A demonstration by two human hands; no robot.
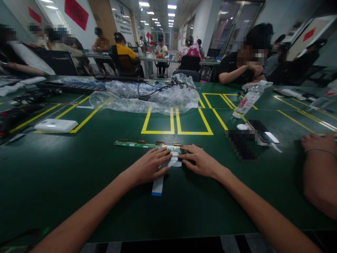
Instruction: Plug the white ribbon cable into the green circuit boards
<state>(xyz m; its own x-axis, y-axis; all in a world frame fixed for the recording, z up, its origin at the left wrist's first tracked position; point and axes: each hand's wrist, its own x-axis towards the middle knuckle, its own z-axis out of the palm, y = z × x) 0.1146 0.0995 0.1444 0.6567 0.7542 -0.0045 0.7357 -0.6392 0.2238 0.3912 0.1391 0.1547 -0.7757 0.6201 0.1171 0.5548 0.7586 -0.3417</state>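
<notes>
Long, slim green circuit board (149,145)

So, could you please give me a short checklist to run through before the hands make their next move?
1. Left hand at the circuit board: ok, fingers over it.
2. Right hand at the board: ok, fingers over its right part.
3. Ribbon cable joined to the board: cannot tell, hidden.
4. Cable's blue tip uncovered: ok.
5. Bottle apart from the board: ok, farther right.
</notes>
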